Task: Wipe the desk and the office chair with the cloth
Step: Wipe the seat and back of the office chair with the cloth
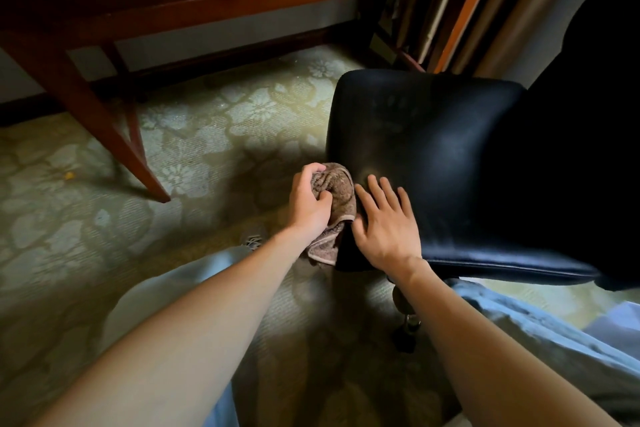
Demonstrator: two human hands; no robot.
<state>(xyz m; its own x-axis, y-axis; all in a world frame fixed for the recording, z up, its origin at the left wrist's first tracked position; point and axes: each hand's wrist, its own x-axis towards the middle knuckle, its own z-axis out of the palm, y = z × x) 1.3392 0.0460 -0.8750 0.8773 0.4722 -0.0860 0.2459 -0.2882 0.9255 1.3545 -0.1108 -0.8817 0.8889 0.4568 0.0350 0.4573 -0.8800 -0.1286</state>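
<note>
A wooden desk (242, 7) fills the upper left, its top cut off by the frame. Below it lies patterned carpet (214, 121). At centre, the left hand (310, 199) grips a bunched brown cloth (341, 189), fingers curled round it, pressing it against the left edge of the black office chair (433, 149) seat. The hand hides part of the cloth. Just beside it, the right hand (388, 225) lies flat on the seat, fingers spread. The chair's back, far right, is lost in shadow.
</note>
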